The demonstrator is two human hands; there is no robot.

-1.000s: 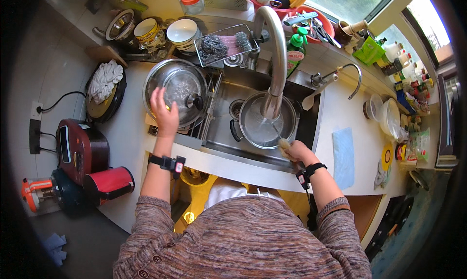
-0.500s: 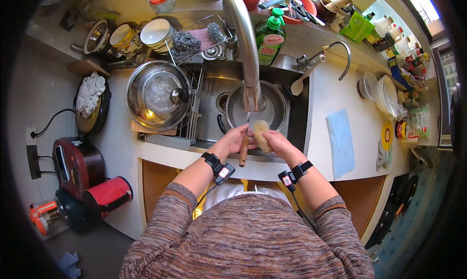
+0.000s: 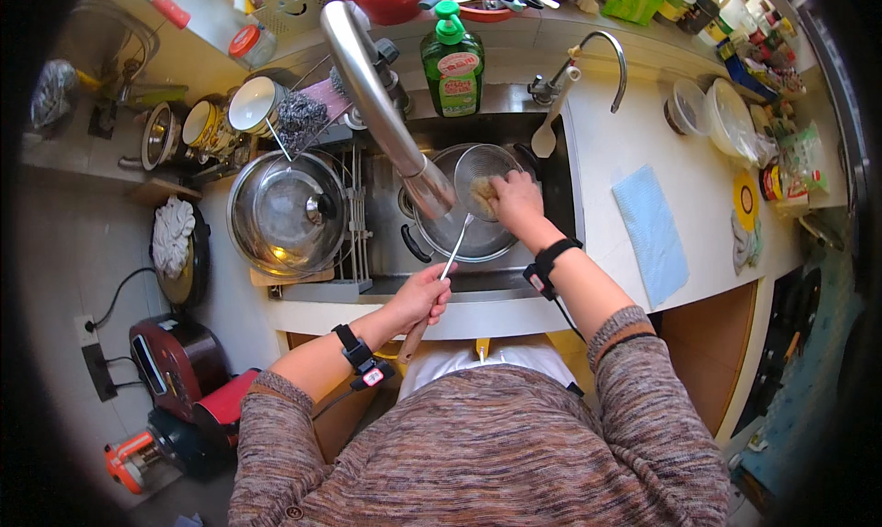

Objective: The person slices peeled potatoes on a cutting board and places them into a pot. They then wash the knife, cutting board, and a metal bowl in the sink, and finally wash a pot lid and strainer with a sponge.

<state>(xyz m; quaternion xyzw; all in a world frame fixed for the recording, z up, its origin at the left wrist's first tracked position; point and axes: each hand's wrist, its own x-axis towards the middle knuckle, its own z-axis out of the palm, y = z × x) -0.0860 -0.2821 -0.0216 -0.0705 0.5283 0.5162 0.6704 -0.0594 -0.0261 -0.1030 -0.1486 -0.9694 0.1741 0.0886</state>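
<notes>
My left hand (image 3: 418,297) grips the wooden handle of a round wire-mesh strainer (image 3: 482,173) at the sink's front edge. The strainer's mesh bowl hangs over a steel pot (image 3: 459,238) standing in the sink (image 3: 560,187). My right hand (image 3: 514,201) presses a pale sponge (image 3: 481,192) against the mesh. The big steel tap (image 3: 386,104) arches over the sink just left of the strainer.
A glass pot lid (image 3: 285,216) rests on the drain rack at left. A green soap bottle (image 3: 452,63) stands behind the sink, a small curved tap (image 3: 597,54) and a wooden spoon (image 3: 549,127) beside it. A blue cloth (image 3: 650,233) lies on the right counter. Cups and steel wool sit back left.
My left hand left the pot lid and took the strainer's handle. My right hand moved forward over the pot and now presses the sponge into the mesh.
</notes>
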